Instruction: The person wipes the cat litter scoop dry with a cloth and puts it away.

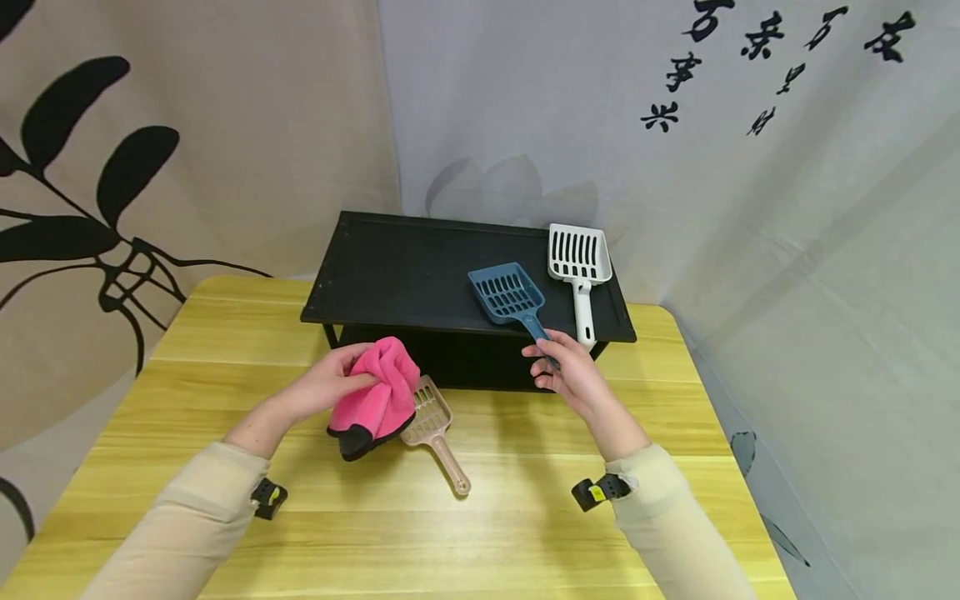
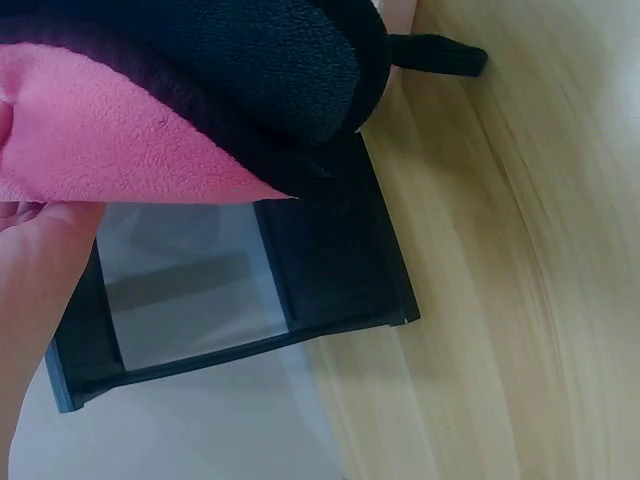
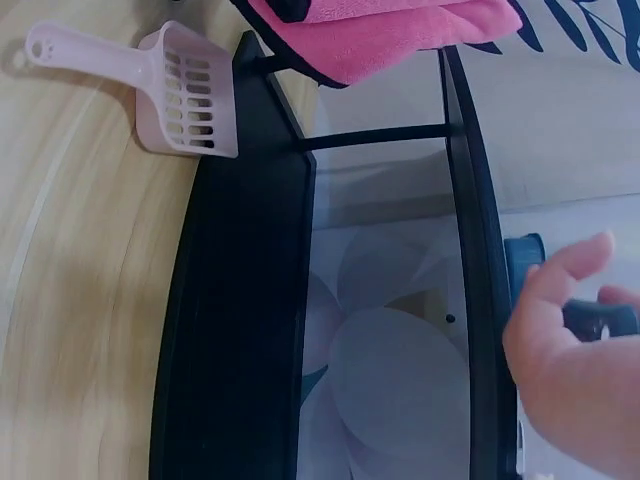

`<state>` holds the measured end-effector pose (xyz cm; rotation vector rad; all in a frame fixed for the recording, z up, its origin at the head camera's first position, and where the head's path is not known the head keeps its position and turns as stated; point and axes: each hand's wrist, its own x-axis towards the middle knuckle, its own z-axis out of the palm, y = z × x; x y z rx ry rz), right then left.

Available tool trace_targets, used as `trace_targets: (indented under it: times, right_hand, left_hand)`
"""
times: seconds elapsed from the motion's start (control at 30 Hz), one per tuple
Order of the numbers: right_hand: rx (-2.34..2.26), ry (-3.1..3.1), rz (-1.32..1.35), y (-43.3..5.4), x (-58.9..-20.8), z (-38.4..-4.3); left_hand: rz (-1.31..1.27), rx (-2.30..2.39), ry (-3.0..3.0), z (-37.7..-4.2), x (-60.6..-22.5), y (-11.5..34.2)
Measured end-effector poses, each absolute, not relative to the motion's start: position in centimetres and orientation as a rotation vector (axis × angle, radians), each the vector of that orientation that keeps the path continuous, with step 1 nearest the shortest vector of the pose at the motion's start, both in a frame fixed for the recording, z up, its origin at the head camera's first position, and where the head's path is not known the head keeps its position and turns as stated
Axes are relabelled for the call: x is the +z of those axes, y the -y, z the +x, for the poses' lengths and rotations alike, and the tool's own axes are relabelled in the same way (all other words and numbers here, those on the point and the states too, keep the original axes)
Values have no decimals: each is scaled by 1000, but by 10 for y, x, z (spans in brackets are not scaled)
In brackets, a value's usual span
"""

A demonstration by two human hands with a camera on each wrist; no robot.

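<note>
My left hand (image 1: 333, 382) grips a bunched pink cloth (image 1: 384, 387) with black edging, held up above the table. Its dark underside (image 2: 290, 70) shows in the left wrist view. My right hand (image 1: 572, 373) pinches the handle of a blue litter scoop (image 1: 510, 292), whose slotted head is over the black rack's top at right of centre; whether it touches is unclear. In the right wrist view, that hand (image 3: 575, 370) hides most of this scoop. A beige-pink litter scoop (image 1: 447, 461) lies on the table, partly behind the cloth. A white litter scoop (image 1: 581, 271) lies on the rack's right end.
The two-level black rack (image 1: 405, 267) stands at the back of the wooden table (image 1: 525, 533). Its lower shelf (image 3: 235, 330) sits near table height. Behind it hangs a pale curtain (image 1: 495, 100) with dark characters and leaf prints.
</note>
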<state>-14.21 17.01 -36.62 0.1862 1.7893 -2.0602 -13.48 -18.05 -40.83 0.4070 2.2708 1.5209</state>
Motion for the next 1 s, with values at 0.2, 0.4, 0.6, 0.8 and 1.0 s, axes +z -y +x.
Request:
trace_targets:
  times: [0.2,0.4,0.6,0.8,1.0]
  right_hand:
    - [-2016,-1834,188,-183,-366,-136]
    - [-2018,-1862,223,-191,-364,-135]
    - [-2137,-1791,311,-182,-365,-139]
    - [-2174,-1732,332,-171,-367,-145]
    - [-2116,-1708,255,-176,-370,-145]
  left_hand:
    - [401,1536,-2284,-134,-409,184]
    - [411,1537,-2294,-133,-410,186]
    - [410,1526,-2340,-132,-411,183]
    - [408,1560,-2351,-134,-416,184]
    - [368,1616,-2363,-132,-413,186]
